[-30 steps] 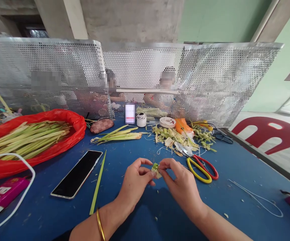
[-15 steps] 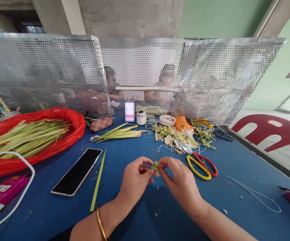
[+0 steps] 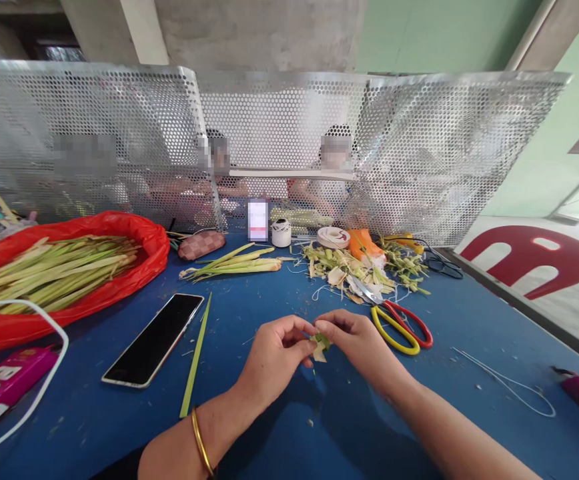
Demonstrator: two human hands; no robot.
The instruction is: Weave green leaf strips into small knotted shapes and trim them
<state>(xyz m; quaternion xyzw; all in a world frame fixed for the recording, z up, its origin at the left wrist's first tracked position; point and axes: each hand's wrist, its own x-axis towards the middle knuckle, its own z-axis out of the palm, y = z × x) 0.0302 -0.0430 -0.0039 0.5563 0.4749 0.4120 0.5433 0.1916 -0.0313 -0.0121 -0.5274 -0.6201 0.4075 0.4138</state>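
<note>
Above the blue table, my left hand [image 3: 280, 352] pinches a small folded piece of plant leaf [image 3: 320, 348], green on top with a pale end hanging down. My right hand [image 3: 353, 339] meets it from the other side, thumb and fingers closed at the piece's upper edge. Fingers partly hide the piece, so its full shape cannot be made out. Scissors [image 3: 402, 328] with one yellow and one red handle lie just beyond my right hand. A single green leaf strip [image 3: 197, 360] rests on the table left of my left hand.
A black-screened phone [image 3: 154, 340] lies at left, near a red bag [image 3: 142, 283] of long stalks. More stalks [image 3: 239, 263], a white tape roll [image 3: 333, 237] and plant scraps [image 3: 344, 267] sit before a perforated metal screen [image 3: 279, 107]. People sit behind it. A thread loop [image 3: 507, 383] lies right.
My right hand has turned, its fingers now reaching over the top of the leaf piece. The pale end of the piece shows lower and more plainly. My left hand has shifted slightly right.
</note>
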